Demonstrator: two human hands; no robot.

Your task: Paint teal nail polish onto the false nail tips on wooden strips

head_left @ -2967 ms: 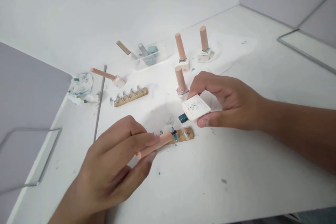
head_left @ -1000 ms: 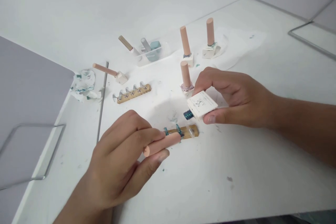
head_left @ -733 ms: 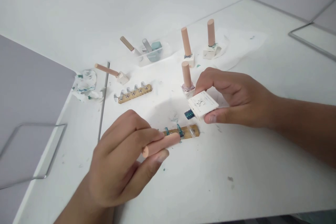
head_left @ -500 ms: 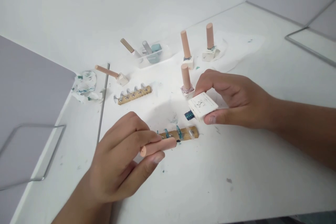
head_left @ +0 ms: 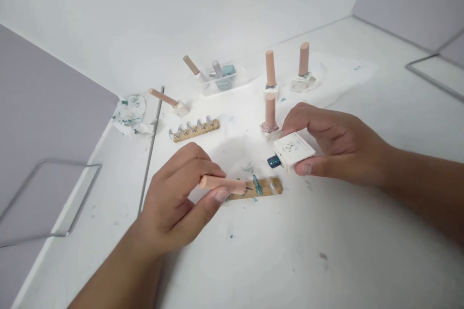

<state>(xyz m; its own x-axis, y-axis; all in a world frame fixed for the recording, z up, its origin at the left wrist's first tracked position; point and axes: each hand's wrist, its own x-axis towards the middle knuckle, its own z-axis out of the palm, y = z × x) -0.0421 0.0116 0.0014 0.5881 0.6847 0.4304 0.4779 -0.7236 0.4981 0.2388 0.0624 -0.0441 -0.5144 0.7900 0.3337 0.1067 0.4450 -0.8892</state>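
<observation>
Teal polish coats one nail tip [head_left: 256, 185] on the wooden strip [head_left: 253, 188]; my left hand [head_left: 181, 193] pinches the brush cap [head_left: 222, 183], my right hand [head_left: 326, 142] grips the open bottle [head_left: 292, 150], and the neighbouring tip looks unpainted.

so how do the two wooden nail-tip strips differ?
The near strip lies under the brush held in the left hand, and its nail tips carry teal polish. The far strip lies untouched, its tips unpainted, clear or silvery. Both are light wooden bars lying flat on the white table.

White table [head_left: 362, 231], wooden strips [head_left: 195, 130], bottles [head_left: 270, 70]
</observation>
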